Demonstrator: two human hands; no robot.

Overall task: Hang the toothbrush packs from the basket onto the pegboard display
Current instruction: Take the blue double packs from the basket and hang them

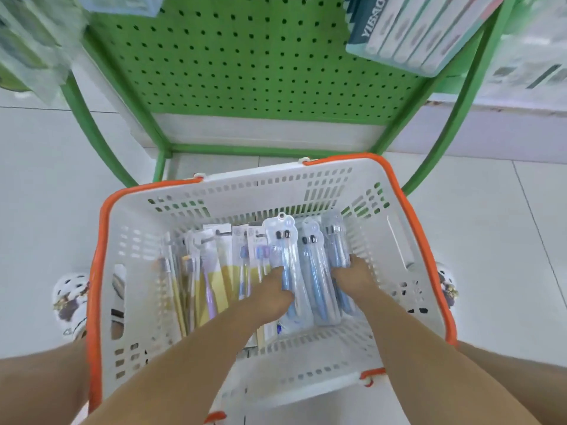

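A white basket with orange handles stands on the floor below me, holding several toothbrush packs. Both my hands reach down into it. My left hand grips a clear pack of blue toothbrushes by its lower part. My right hand grips another blue toothbrush pack at the basket's right side. A third blue pack lies between them. Yellow and purple packs stand on edge at the left. The green pegboard rises just beyond the basket.
A teal boxed toothbrush set hangs at the pegboard's upper right, and blurred packs hang at the upper left. The rack's green tube legs flank the basket. My white shoes stand on the tiled floor either side.
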